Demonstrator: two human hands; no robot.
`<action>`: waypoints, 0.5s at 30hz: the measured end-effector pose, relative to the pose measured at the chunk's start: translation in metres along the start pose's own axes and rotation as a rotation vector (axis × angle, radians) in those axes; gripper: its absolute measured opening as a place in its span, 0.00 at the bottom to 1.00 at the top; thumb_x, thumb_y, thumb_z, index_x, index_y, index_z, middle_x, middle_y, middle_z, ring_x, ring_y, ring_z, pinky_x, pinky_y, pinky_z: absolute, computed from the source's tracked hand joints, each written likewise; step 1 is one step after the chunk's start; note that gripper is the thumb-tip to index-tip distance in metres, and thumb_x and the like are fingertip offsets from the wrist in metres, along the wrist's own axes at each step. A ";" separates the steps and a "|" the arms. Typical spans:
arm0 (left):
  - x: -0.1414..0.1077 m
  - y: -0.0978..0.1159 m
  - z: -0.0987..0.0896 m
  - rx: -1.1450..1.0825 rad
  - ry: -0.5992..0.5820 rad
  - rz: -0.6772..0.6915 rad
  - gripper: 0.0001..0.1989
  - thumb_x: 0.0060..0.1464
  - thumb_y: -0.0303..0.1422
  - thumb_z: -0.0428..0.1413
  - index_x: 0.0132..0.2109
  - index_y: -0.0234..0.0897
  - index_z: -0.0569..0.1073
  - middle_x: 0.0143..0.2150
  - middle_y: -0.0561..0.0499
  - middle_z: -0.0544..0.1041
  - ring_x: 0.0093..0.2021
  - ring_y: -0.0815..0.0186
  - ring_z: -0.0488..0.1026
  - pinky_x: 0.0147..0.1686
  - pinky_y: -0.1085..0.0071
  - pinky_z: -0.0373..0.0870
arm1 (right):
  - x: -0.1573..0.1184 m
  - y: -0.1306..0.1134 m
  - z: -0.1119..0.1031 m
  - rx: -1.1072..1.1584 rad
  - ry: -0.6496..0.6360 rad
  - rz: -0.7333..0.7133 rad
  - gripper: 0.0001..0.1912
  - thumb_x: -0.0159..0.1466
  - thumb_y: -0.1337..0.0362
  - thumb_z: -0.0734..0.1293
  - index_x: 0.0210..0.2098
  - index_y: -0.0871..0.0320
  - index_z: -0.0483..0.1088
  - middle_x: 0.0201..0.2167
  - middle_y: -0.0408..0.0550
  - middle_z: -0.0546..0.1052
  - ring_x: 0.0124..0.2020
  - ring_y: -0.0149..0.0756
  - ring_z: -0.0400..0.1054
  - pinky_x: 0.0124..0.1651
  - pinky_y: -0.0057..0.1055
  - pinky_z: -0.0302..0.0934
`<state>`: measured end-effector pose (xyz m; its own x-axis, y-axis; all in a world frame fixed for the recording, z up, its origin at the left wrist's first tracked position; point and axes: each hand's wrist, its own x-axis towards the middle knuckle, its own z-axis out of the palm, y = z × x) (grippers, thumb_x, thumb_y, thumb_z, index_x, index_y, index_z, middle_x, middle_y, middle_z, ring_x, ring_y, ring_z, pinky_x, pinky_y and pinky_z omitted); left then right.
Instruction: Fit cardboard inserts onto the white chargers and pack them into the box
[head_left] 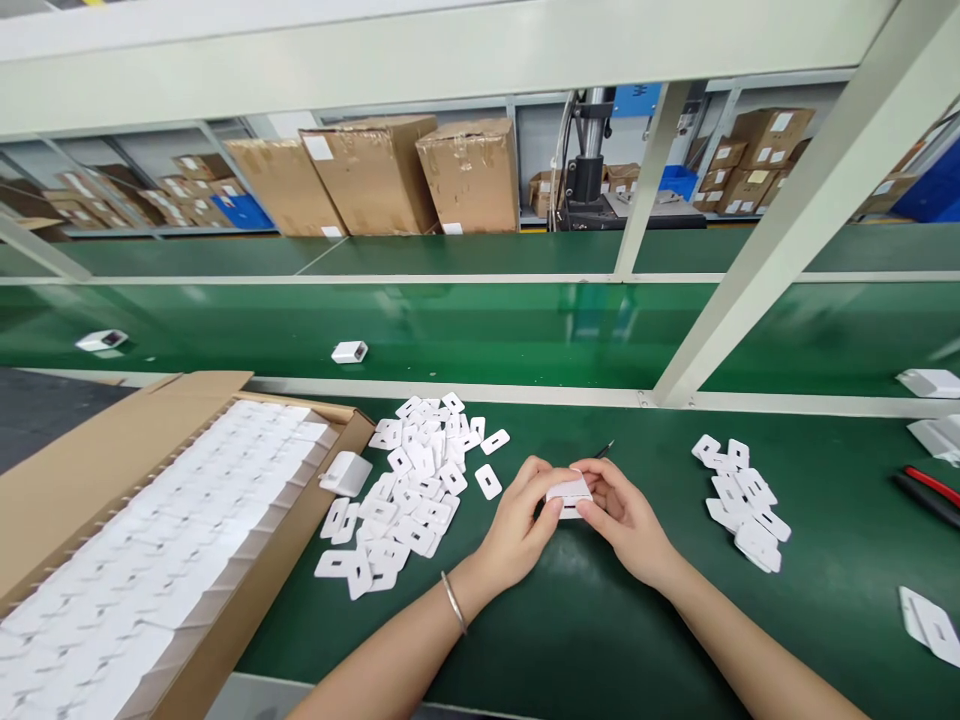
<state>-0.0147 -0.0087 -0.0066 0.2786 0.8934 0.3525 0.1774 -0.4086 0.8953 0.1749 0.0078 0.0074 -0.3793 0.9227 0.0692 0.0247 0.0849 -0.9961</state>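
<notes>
Both of my hands grip one small white plastic housing (570, 490) between them, over the green bench. My left hand (517, 520), with a silver bangle on its wrist, pinches the housing's left side. On its right side, the thumb and fingers of my right hand (626, 515) press against it. A dark slot shows along the housing's near side; its underside is hidden. Just behind my fingers lies a thin dark pointed tool (604, 450), partly covered. A large pile of white slotted plates (420, 490) spreads to the left of my left hand.
At the left stands an open carton (255, 590) packed with white parts, a white housing (346, 473) against its side. More slotted plates (750, 500) lie right, with red-handled pliers (930, 490) beyond. Housings (349, 352) sit on the green belt (480, 320). A slanted post (750, 290) rises right.
</notes>
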 end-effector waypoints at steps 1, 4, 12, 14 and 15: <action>0.000 0.000 0.000 -0.008 0.019 0.008 0.19 0.74 0.44 0.45 0.60 0.45 0.74 0.47 0.45 0.68 0.47 0.58 0.69 0.47 0.62 0.68 | -0.001 0.001 0.001 -0.005 -0.009 0.000 0.21 0.67 0.46 0.69 0.54 0.50 0.67 0.44 0.49 0.73 0.46 0.40 0.72 0.50 0.37 0.71; -0.001 0.000 0.000 -0.020 0.050 0.043 0.19 0.74 0.44 0.46 0.57 0.43 0.77 0.45 0.45 0.70 0.46 0.58 0.69 0.46 0.63 0.69 | -0.004 0.001 0.003 -0.100 -0.006 -0.015 0.22 0.69 0.46 0.66 0.55 0.51 0.63 0.43 0.48 0.72 0.42 0.38 0.71 0.44 0.35 0.70; -0.001 0.005 0.004 -0.042 0.046 0.051 0.20 0.73 0.46 0.48 0.55 0.43 0.80 0.42 0.45 0.72 0.42 0.59 0.69 0.40 0.64 0.68 | -0.005 -0.004 -0.005 -0.452 -0.054 -0.091 0.18 0.72 0.49 0.61 0.33 0.55 0.65 0.27 0.41 0.66 0.28 0.33 0.58 0.30 0.30 0.55; 0.000 0.006 0.004 -0.060 0.047 0.050 0.21 0.73 0.46 0.47 0.55 0.42 0.80 0.42 0.45 0.73 0.42 0.59 0.70 0.40 0.64 0.69 | -0.005 -0.001 -0.006 -0.454 -0.044 -0.108 0.18 0.71 0.49 0.61 0.32 0.55 0.65 0.26 0.41 0.65 0.27 0.33 0.57 0.29 0.30 0.53; 0.000 0.007 0.005 -0.070 0.049 0.052 0.21 0.73 0.46 0.47 0.55 0.42 0.80 0.42 0.45 0.73 0.42 0.59 0.69 0.40 0.64 0.69 | -0.005 0.000 -0.007 -0.461 -0.035 -0.117 0.18 0.71 0.49 0.62 0.31 0.55 0.65 0.26 0.41 0.64 0.26 0.32 0.56 0.29 0.30 0.53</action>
<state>-0.0093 -0.0122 -0.0020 0.2388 0.8801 0.4103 0.0972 -0.4420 0.8917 0.1834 0.0057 0.0070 -0.4344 0.8846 0.1696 0.3849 0.3525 -0.8530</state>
